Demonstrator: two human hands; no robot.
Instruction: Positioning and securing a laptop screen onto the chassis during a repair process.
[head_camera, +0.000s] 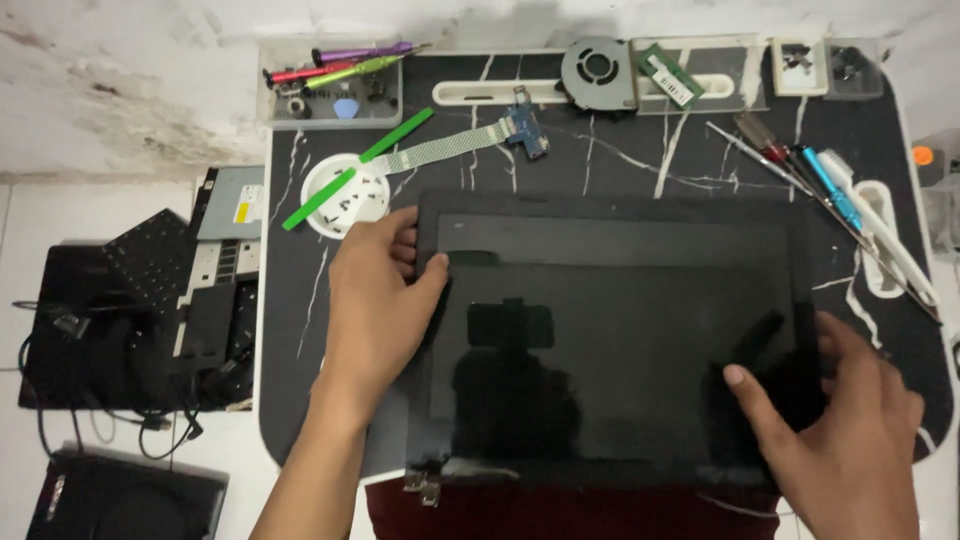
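- Glossy black laptop screen panel, at frame centre on the marbled table, is judged thin, fragile, slippery.
- Its upper-left edge is pinched by the left hand; the right hand rests, fingers spread, lower right.
- Edges are judged safest to grip.

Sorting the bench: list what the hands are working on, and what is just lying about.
In hand:
laptop screen panel
left hand, gripping its left edge
right hand, on its right side

Lying about:
cooling fan
memory stick
ribbon cable board
screwdrivers
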